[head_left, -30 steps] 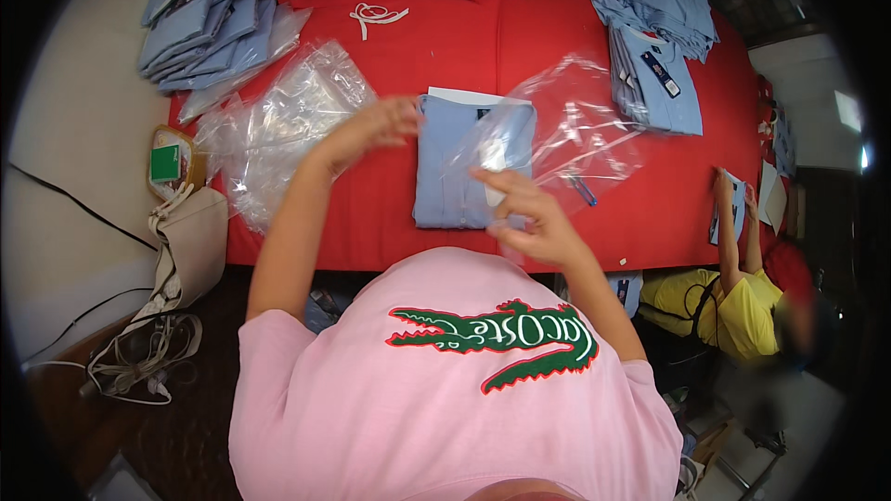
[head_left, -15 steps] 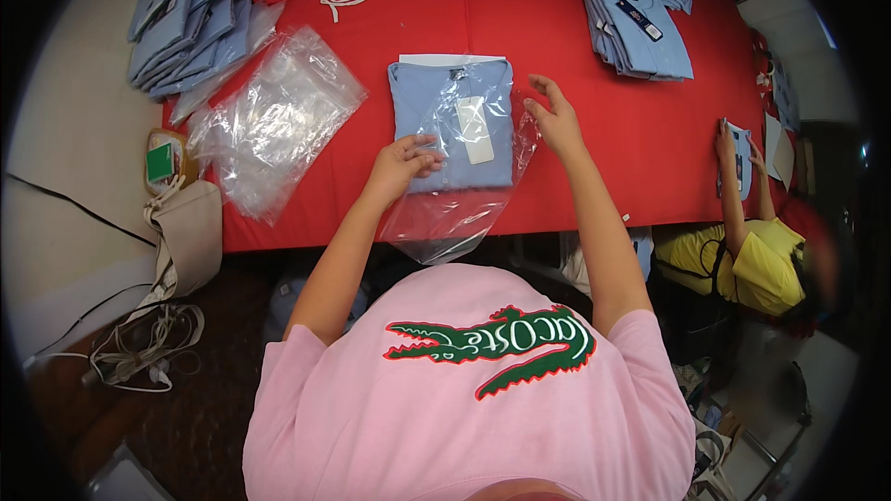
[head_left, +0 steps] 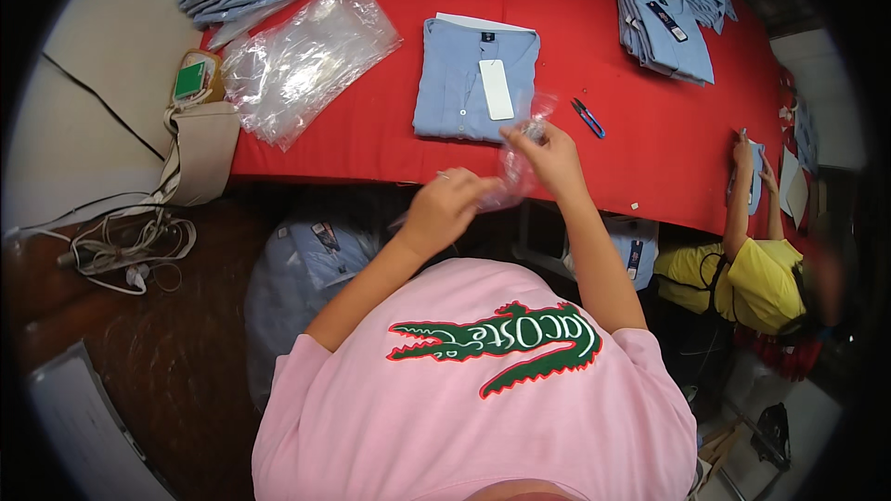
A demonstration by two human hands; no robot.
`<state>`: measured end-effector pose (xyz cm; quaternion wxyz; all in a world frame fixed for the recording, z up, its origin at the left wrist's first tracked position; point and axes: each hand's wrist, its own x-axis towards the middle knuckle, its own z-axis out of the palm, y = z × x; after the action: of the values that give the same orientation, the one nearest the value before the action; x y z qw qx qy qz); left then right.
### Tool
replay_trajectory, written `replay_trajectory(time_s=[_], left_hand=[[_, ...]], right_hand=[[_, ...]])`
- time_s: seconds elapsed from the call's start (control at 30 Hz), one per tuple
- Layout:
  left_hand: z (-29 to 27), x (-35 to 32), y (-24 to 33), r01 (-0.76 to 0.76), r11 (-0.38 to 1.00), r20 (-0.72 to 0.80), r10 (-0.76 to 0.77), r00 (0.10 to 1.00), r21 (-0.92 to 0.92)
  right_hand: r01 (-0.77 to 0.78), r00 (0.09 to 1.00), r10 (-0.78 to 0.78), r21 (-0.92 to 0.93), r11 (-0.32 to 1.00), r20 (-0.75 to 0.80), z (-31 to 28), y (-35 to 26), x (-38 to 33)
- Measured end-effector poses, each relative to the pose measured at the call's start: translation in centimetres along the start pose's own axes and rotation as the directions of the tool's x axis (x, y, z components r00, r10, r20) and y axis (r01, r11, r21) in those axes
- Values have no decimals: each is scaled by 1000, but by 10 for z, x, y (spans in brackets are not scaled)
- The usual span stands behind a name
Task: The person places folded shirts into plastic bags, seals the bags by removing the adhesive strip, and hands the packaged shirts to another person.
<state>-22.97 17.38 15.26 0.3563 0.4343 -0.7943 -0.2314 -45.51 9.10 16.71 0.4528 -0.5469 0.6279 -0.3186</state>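
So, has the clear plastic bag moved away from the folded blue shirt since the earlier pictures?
Yes. The clear plastic bag lay over the folded blue shirt before; now both hands hold it off the shirt, at the near edge of the red table.

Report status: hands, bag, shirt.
Left hand and right hand both grip the clear bag at the table edge. Folded blue shirt lies flat beyond, unbagged. Snips beside it, apart.
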Motion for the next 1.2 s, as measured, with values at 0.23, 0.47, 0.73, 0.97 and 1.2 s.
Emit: replay_trajectory(time_s=[0.23, 0.47, 0.73, 0.97, 1.2], left_hand=[[20, 46, 3, -36, 958, 331, 133, 934, -284], [28, 198, -190, -1, 931, 115, -44, 992, 366], [62, 226, -217, 196, 919, 77, -235, 969, 343], [80, 133, -180, 87, 972, -46, -79, 996, 219], [82, 115, -168, 130, 927, -126, -91, 988, 351]], right_hand=[[-4, 994, -4, 73, 997, 112, -63, 27, -70], [-310, 887, 189, 241, 920, 421, -84, 107, -165], [-342, 932, 345, -584, 736, -111, -118, 167, -242], [-216, 967, 251, -401, 890, 35, -105, 175, -222], [184, 873, -7, -317, 930, 487, -42, 144, -182]])
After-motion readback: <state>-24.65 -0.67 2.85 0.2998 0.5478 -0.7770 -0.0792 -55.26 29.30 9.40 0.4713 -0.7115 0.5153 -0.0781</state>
